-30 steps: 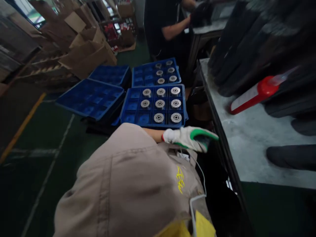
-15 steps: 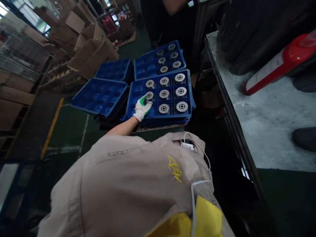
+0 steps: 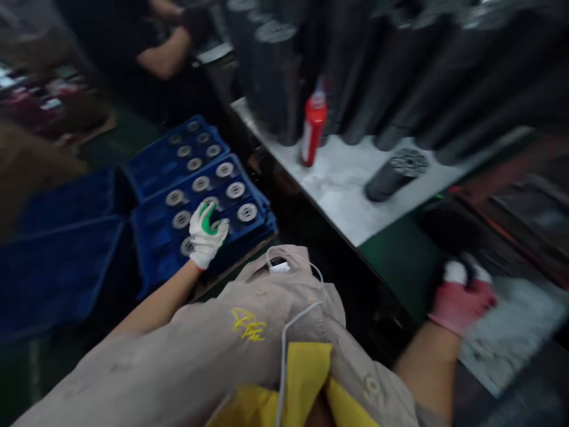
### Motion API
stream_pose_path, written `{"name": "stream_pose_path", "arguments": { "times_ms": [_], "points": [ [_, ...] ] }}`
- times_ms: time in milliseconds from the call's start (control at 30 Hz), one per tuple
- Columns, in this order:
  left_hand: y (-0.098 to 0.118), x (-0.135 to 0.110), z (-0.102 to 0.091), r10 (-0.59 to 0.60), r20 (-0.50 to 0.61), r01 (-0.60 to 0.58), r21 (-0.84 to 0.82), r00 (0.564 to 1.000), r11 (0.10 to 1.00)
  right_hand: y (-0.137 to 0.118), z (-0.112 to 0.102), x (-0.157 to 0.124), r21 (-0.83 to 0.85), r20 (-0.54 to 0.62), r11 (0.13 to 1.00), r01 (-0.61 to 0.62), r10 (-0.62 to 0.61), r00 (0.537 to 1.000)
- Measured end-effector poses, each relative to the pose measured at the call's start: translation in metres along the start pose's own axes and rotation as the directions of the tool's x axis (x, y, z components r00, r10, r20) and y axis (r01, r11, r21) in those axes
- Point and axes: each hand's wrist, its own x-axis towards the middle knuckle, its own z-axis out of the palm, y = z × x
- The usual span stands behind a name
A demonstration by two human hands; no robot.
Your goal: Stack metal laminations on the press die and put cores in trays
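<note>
My left hand, in a white glove with green coating, reaches down to a blue compartment tray on the floor at the left. Its fingers curl over one of the round metal discs that sit in the tray's cells. My right hand, in a pinkish glove, rests at the near edge of the grey worktable on the right. It is blurred and its fingers do not show clearly. My beige shirt fills the bottom of the view.
A second blue tray with discs lies behind the first, and blurred blue trays lie further left. On the table stand a red bottle and rows of dark cylinders; one cylinder lies down. Another person's arm is at the back.
The view has swung right, so the table and my right hand now show. My left hand has shifted from a left-column disc to one nearer the tray's front.
</note>
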Motion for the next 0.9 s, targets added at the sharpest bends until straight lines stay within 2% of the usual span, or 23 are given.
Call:
{"name": "stream_pose_path", "arguments": {
  "times_ms": [67, 133, 167, 200, 233, 267, 300, 333, 400, 467, 533, 600, 667, 733, 800, 867, 900],
  "points": [
    [0.056, 0.025, 0.029, 0.216, 0.112, -0.193, -0.192, 0.97, 0.962, 0.013, -0.005, 0.003, 0.066, -0.13, 0.997, -0.03, 0.038, 0.991],
    [0.127, 0.048, 0.056, 0.419, 0.205, -0.335, -0.347, 0.885, 0.876, 0.017, -0.002, 0.006, 0.129, -0.165, 0.991, -0.021, 0.042, 0.985],
    [0.166, 0.059, 0.069, 0.521, 0.23, -0.399, -0.42, 0.822, 0.815, 0.016, 0.0, 0.007, 0.146, -0.17, 0.989, -0.021, 0.046, 0.984],
    [0.204, 0.071, 0.081, 0.651, 0.233, -0.473, -0.52, 0.722, 0.711, 0.015, 0.002, 0.008, 0.165, -0.173, 0.986, -0.025, 0.054, 0.983],
    [0.241, 0.084, 0.095, 0.757, 0.184, -0.54, -0.597, 0.627, 0.593, 0.013, 0.003, 0.008, 0.188, -0.173, 0.982, -0.033, 0.066, 0.983],
    [0.275, 0.098, 0.109, 0.815, 0.122, -0.587, -0.634, 0.566, 0.503, 0.011, 0.004, 0.008, 0.213, -0.168, 0.976, -0.042, 0.079, 0.983],
    [0.306, 0.112, 0.124, 0.836, 0.085, -0.613, -0.642, 0.541, 0.462, 0.009, 0.004, 0.008, 0.241, -0.161, 0.969, -0.048, 0.089, 0.983],
    [0.332, 0.125, 0.14, 0.834, 0.087, -0.625, -0.621, 0.544, 0.473, 0.008, 0.004, 0.007, 0.271, -0.156, 0.961, -0.05, 0.096, 0.983],
    [0.37, 0.145, 0.171, 0.815, 0.184, -0.614, -0.572, 0.55, 0.544, 0.008, 0.003, 0.007, 0.33, -0.154, 0.943, -0.053, 0.109, 0.982],
    [0.39, 0.154, 0.193, 0.78, 0.295, -0.571, -0.547, 0.552, 0.612, 0.009, 0.004, 0.008, 0.362, -0.158, 0.93, -0.063, 0.128, 0.979],
    [0.395, 0.151, 0.199, 0.775, 0.304, -0.556, -0.557, 0.555, 0.617, 0.01, 0.005, 0.01, 0.381, -0.151, 0.921, -0.075, 0.142, 0.978],
    [0.393, 0.139, 0.191, 0.809, 0.198, -0.585, -0.6, 0.553, 0.546, 0.012, 0.006, 0.012, 0.388, -0.137, 0.918, -0.082, 0.145, 0.98],
    [0.389, 0.119, 0.176, 0.852, 0.076, -0.613, -0.661, 0.519, 0.432, 0.013, 0.007, 0.014, 0.385, -0.129, 0.92, -0.078, 0.137, 0.982],
    [0.39, 0.093, 0.165, 0.899, 0.017, -0.611, -0.728, 0.438, 0.311, 0.013, 0.007, 0.015, 0.371, -0.129, 0.926, -0.068, 0.124, 0.984],
    [0.396, 0.065, 0.167, 0.943, 0.041, -0.577, -0.782, 0.33, 0.236, 0.012, 0.007, 0.015, 0.364, -0.131, 0.929, -0.061, 0.116, 0.984],
    [0.403, 0.039, 0.179, 0.961, 0.141, -0.542, -0.802, 0.237, 0.251, 0.01, 0.006, 0.013, 0.386, -0.128, 0.92, -0.075, 0.134, 0.983],
    [0.406, 0.028, 0.187, 0.958, 0.2, -0.537, -0.795, 0.205, 0.281, 0.009, 0.004, 0.01, 0.411, -0.118, 0.907, -0.089, 0.15, 0.982]
  ]
}}
